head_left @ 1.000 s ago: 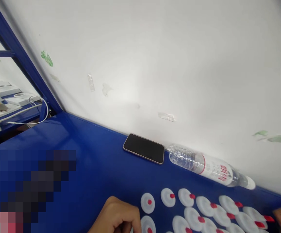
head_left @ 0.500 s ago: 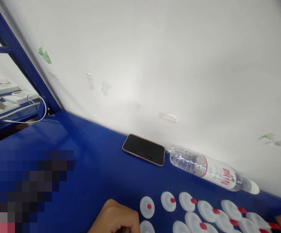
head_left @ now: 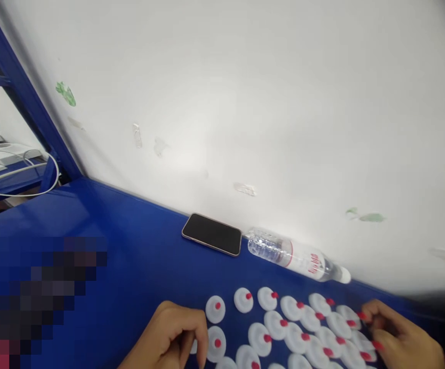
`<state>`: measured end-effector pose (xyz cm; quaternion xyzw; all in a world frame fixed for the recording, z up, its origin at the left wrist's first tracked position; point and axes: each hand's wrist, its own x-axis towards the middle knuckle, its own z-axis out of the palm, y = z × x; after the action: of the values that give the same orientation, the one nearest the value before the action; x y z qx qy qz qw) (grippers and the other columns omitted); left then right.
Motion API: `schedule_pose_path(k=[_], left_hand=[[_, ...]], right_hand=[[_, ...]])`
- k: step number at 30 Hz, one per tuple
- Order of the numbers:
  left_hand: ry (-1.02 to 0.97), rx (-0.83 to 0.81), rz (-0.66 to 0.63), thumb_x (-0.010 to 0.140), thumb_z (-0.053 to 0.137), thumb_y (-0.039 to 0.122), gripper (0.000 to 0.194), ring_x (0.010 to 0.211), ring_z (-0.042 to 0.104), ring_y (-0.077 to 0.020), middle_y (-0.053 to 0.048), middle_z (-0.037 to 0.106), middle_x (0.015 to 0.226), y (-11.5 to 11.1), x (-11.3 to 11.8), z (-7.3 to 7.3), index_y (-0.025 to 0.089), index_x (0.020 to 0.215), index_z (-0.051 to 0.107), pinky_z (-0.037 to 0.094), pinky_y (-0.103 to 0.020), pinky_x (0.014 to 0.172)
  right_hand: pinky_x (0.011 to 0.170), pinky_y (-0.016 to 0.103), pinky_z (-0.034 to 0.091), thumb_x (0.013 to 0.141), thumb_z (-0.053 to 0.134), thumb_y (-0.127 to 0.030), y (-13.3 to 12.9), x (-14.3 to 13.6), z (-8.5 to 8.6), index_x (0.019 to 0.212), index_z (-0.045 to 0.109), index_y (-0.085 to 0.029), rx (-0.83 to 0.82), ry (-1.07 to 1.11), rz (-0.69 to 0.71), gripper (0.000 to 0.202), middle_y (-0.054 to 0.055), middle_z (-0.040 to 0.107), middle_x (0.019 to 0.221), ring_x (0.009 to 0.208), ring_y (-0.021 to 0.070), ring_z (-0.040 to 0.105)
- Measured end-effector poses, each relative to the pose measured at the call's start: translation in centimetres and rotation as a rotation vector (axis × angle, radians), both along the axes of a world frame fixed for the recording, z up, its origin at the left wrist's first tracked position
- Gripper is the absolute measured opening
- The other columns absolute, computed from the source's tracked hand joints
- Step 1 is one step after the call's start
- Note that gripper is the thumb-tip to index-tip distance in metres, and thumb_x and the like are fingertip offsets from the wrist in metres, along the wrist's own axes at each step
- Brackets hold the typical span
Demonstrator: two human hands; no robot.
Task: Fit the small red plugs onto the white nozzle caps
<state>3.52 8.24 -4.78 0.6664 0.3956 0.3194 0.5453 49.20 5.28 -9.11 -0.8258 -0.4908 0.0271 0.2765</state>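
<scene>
Several translucent white plastic discs with red tips [head_left: 259, 339] lie in loose rows on the blue table [head_left: 138, 266]. My left hand [head_left: 172, 333] is at their left edge, its fingers curled down around a white disc [head_left: 193, 347] that shows only in part. At the right edge of the group is my right hand [head_left: 402, 333], with bent fingers. Its index fingertip meets the red tip [head_left: 361, 316] of one disc, and its thumb is by the red tip [head_left: 378, 346] of another. What lies inside the right hand's grip is hidden.
A phone [head_left: 212, 234] lies by the white wall [head_left: 283, 102]. Beside it a clear water bottle [head_left: 299, 254] rests on its side. A blue frame [head_left: 26, 102] rises at left, with a white cable [head_left: 58, 169] near it. A pixelated patch covers the lower left.
The view has shifted right and more of the discs show. My right hand has come further into view over the right-hand discs. My left hand stays by the left edge, fingers curled.
</scene>
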Motion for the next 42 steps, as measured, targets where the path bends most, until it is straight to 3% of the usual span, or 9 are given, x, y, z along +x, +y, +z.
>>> schedule_pose_path(k=[5, 12, 17, 21, 24, 28, 37, 42], left_hand=[[-0.025, 0.038, 0.093, 0.06, 0.036, 0.011, 0.039, 0.045, 0.033, -0.0115, 0.009, 0.038, 0.044, -0.5, 0.1, 0.2, 0.025, 0.081, 0.067, 0.03, -0.026, 0.056], [-0.026, 0.158, 0.216, 0.068, 0.039, 0.014, 0.025, 0.052, 0.041, -0.0133, 0.005, 0.048, 0.058, 0.3, -0.5, 1.1, 0.023, 0.08, 0.059, 0.033, -0.026, 0.054], [0.227, 0.323, 0.195, 0.066, 0.042, 0.015, 0.025, 0.072, 0.049, -0.0181, 0.001, 0.058, 0.083, 0.0, -0.6, 2.3, 0.024, 0.085, 0.056, 0.037, -0.029, 0.064], [0.504, 0.444, 0.144, 0.073, 0.043, 0.01, 0.02, 0.071, 0.054, -0.0176, 0.002, 0.057, 0.083, -0.3, 0.0, 2.0, 0.024, 0.083, 0.053, 0.037, -0.029, 0.067], [0.606, 0.49, 0.109, 0.077, 0.041, 0.008, 0.018, 0.07, 0.055, -0.0165, 0.003, 0.056, 0.082, -0.1, 0.2, 1.7, 0.024, 0.08, 0.048, 0.036, -0.029, 0.067], [0.583, 0.465, 0.089, 0.085, 0.042, 0.014, 0.014, 0.072, 0.058, -0.0166, 0.002, 0.059, 0.082, 0.5, 0.0, 1.9, 0.024, 0.078, 0.047, 0.039, -0.027, 0.068], [0.523, 0.484, 0.087, 0.089, 0.047, 0.024, 0.01, 0.068, 0.058, -0.0168, 0.002, 0.062, 0.083, 0.1, 0.2, 2.3, 0.026, 0.082, 0.053, 0.042, -0.027, 0.068], [0.495, 0.543, 0.112, 0.093, 0.044, 0.031, 0.017, 0.067, 0.056, -0.0165, 0.002, 0.061, 0.082, -0.1, 0.5, 2.2, 0.025, 0.081, 0.053, 0.042, -0.028, 0.067]], right_hand=[[0.054, 0.031, 0.037, 0.056, 0.043, -0.034, 0.6, -3.3, 2.6, 0.063, 0.057, -0.029, -0.002, 0.022, 0.039, 0.016, -0.002, 0.054, 0.05, 0.049, 0.0202, 0.052], [0.055, 0.028, 0.035, 0.058, 0.04, -0.029, 0.7, -3.4, 2.4, 0.063, 0.059, -0.026, 0.069, 0.05, 0.111, 0.02, -0.002, 0.055, 0.051, 0.052, 0.019, 0.053], [0.056, 0.028, 0.034, 0.061, 0.04, -0.025, 0.8, -3.8, 2.3, 0.063, 0.059, -0.025, 0.131, 0.056, 0.136, 0.019, -0.002, 0.057, 0.053, 0.054, 0.019, 0.053], [0.056, 0.027, 0.034, 0.062, 0.04, -0.022, 1.0, -3.9, 2.3, 0.062, 0.058, -0.025, 0.171, 0.076, 0.158, 0.019, -0.002, 0.058, 0.054, 0.055, 0.0181, 0.054], [0.057, 0.027, 0.034, 0.061, 0.04, -0.019, 1.0, -4.1, 2.3, 0.061, 0.057, -0.024, 0.189, 0.094, 0.173, 0.018, -0.002, 0.058, 0.054, 0.055, 0.0176, 0.055], [0.058, 0.027, 0.036, 0.061, 0.039, -0.016, 1.1, -4.3, 2.5, 0.062, 0.058, -0.024, 0.2, 0.109, 0.182, 0.02, -0.001, 0.06, 0.056, 0.057, 0.0179, 0.057], [0.06, 0.027, 0.038, 0.06, 0.039, -0.015, 1.2, -4.2, 2.5, 0.063, 0.059, -0.023, 0.206, 0.168, 0.204, 0.022, -0.001, 0.065, 0.061, 0.06, 0.0178, 0.06], [0.059, 0.027, 0.036, 0.058, 0.039, -0.016, 1.1, -4.3, 2.5, 0.062, 0.059, -0.022, 0.217, 0.187, 0.206, 0.022, -0.001, 0.062, 0.059, 0.058, 0.0175, 0.057]])
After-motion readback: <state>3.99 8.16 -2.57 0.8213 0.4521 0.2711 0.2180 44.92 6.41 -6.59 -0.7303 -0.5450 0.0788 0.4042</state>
